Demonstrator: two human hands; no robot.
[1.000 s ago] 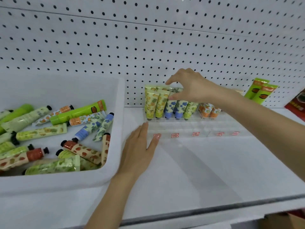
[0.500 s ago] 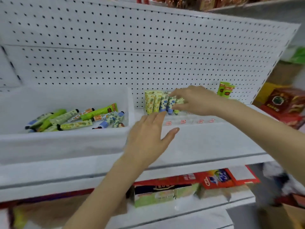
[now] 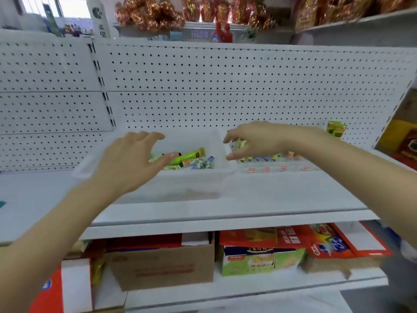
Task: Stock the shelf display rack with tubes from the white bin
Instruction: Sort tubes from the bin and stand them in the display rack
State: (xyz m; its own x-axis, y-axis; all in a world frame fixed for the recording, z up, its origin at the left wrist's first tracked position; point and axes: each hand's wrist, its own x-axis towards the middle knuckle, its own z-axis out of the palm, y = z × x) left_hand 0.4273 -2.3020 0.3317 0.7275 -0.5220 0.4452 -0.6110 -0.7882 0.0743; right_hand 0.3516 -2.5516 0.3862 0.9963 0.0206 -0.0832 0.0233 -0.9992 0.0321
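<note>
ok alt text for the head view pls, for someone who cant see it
Two bare hands reach over a white shelf: the left hand above a white bin of tubes, the right hand, empty, above the clear display rack.

A brown cardboard box (image 3: pixel 164 265) sits on the lower shelf at 6 o'clock, a green carton (image 3: pixel 259 260) just beside it toward 5. Shiny gold wrapped goods (image 3: pixel 153 14) crowd the top at 12 o'clock.
</note>
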